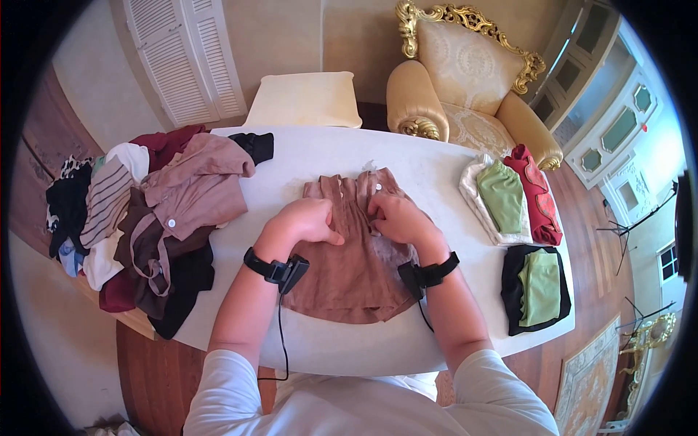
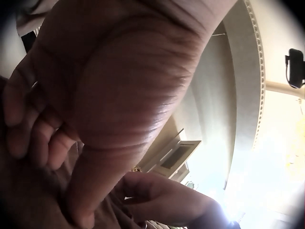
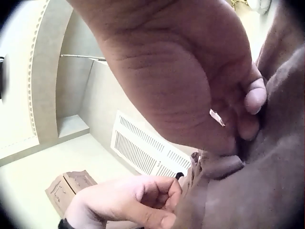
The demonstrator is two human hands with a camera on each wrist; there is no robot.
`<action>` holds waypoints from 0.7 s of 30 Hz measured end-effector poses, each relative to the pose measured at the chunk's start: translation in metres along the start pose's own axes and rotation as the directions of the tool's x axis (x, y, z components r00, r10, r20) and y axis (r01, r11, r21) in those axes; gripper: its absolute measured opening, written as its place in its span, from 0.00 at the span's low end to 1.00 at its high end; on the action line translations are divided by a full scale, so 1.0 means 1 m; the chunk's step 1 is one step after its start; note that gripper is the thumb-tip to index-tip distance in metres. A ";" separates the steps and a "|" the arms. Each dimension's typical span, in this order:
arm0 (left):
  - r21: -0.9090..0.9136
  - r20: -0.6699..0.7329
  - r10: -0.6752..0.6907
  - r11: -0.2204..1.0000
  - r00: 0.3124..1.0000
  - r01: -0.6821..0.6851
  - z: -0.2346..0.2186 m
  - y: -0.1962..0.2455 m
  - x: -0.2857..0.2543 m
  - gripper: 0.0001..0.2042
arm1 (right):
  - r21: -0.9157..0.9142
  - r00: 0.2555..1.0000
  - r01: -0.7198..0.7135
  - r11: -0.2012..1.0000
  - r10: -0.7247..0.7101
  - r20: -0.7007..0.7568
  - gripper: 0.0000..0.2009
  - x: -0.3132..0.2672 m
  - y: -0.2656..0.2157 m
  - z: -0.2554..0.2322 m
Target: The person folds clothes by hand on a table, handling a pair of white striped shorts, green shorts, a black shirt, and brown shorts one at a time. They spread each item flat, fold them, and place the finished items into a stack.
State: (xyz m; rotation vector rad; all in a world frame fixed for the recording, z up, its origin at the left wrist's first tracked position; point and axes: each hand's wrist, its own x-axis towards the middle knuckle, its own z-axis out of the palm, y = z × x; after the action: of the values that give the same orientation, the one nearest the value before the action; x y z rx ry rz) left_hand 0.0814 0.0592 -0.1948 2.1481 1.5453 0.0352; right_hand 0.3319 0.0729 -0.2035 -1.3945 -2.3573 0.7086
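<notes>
A brown button-waisted garment (image 1: 342, 269), which looks like a skirt, lies spread on the white table (image 1: 349, 349), its waistband toward the far side. My left hand (image 1: 309, 220) is on the upper left part of the cloth, fingers bent and thumb pressed into the fabric. Over the upper right part, my right hand (image 1: 400, 218) pinches a fold near a white button. The right wrist view shows the right thumb partly covered by that fold, with curled fingers (image 3: 255, 98) against the cloth. The left fingertips meet the fabric in the left wrist view.
A heap of mixed clothes (image 1: 196, 182) covers the table's left end. At the right lie folded green, white and red clothes (image 1: 502, 196), and nearer, a black piece with a green one (image 1: 540, 287) on top. Behind the table stand a cream stool (image 1: 305, 98) and a gilded armchair (image 1: 465, 73).
</notes>
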 end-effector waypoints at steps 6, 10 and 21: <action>0.050 -0.109 -0.049 0.997 0.993 0.055 -0.003 -0.006 -0.001 0.29 | 0.002 0.994 0.026 1.000 -0.025 -0.109 0.11 0.006 0.028 0.006; 0.020 -0.248 0.044 0.999 0.968 -0.040 0.003 -0.020 0.002 0.27 | -0.009 0.988 0.034 0.999 -0.035 -0.149 0.10 0.006 0.029 0.005; -0.126 0.179 -0.350 0.919 0.919 0.374 -0.036 -0.067 -0.015 0.20 | -0.145 0.948 -0.303 0.942 0.282 -0.149 0.21 -0.015 0.047 -0.049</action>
State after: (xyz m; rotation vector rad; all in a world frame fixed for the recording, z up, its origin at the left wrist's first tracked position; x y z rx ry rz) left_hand 0.0056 0.0749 -0.1859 1.6730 1.7610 -0.1255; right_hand 0.3982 0.0911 -0.1894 -1.8320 -2.1753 0.4857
